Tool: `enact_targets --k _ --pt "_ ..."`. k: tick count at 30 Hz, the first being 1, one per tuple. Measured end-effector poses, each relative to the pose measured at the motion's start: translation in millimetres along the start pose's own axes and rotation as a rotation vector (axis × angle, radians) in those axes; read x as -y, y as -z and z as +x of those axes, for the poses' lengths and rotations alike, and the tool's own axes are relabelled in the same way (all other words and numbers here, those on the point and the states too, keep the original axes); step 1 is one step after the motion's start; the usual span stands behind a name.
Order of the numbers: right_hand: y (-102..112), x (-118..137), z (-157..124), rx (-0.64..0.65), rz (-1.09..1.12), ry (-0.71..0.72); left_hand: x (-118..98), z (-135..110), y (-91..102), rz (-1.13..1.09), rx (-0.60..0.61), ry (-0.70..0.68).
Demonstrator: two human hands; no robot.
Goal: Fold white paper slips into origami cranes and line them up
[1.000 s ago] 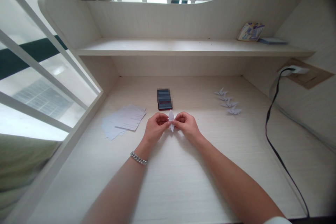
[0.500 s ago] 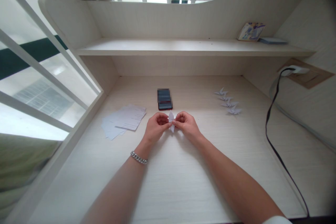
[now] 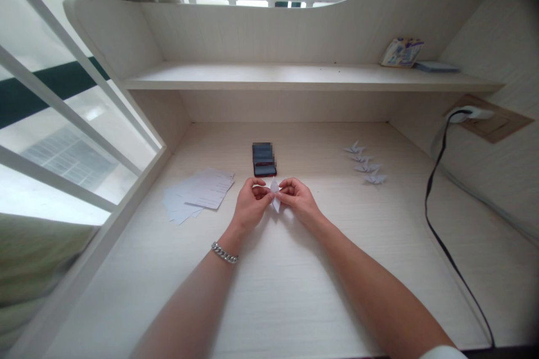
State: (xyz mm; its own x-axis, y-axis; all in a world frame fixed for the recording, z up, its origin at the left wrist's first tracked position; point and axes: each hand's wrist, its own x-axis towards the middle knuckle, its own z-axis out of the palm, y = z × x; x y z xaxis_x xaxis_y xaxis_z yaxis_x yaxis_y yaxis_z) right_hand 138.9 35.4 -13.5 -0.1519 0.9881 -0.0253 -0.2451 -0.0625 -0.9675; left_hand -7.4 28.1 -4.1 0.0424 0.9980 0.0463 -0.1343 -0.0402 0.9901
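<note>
A small folded piece of white paper (image 3: 275, 202), pointed at top and bottom, is held upright over the middle of the desk. My left hand (image 3: 251, 202) pinches its left side between thumb and fingers; a chain bracelet circles that wrist. From the other side my right hand (image 3: 297, 199) grips it the same way, both thumbs meeting near its centre. Just beyond the fingers lies a dark phone (image 3: 264, 159), its screen partly blurred. Several folded paper cranes (image 3: 367, 167) stand in a row at the right. White paper sheets (image 3: 206, 189) overlap at the left.
A black cable (image 3: 429, 190) runs from a wall socket (image 3: 499, 120) down the desk's right side. Above the desk's back, a shelf (image 3: 261, 76) carries a colourful packet (image 3: 402, 52) and a flat pale item (image 3: 437, 67). White rails (image 3: 71, 112) border the left.
The folded paper is turned slightly between my fingertips, showing a little wider. My left fingers have shifted slightly upward; both hands keep their pinch.
</note>
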Motion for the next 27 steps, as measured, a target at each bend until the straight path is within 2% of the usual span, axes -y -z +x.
enact_targets --k 7,12,19,21,23,25,27 --pt "-1 -3 0 -0.081 -0.091 0.094 3 0 -3.2 -0.047 -0.003 0.017" --pt "0 -4 0 -0.041 -0.046 0.069 2 1 -3.2 -0.079 -0.049 0.032" --pt "1 -6 0 -0.077 -0.045 0.080 2 0 -4.3 -0.091 -0.061 0.039" --pt "-2 -4 -3 -0.128 -0.144 0.118 4 1 -3.2 -0.064 -0.101 0.023" --pt "-5 0 -6 -0.175 -0.331 0.217 6 2 -1.5 -0.032 -0.149 -0.008" --pt "-8 3 -10 -0.160 -0.476 0.305 8 3 -0.1 -0.009 -0.180 -0.042" --pt "-9 6 -12 -0.136 -0.532 0.334 8 3 0.4 0.005 -0.193 -0.064"
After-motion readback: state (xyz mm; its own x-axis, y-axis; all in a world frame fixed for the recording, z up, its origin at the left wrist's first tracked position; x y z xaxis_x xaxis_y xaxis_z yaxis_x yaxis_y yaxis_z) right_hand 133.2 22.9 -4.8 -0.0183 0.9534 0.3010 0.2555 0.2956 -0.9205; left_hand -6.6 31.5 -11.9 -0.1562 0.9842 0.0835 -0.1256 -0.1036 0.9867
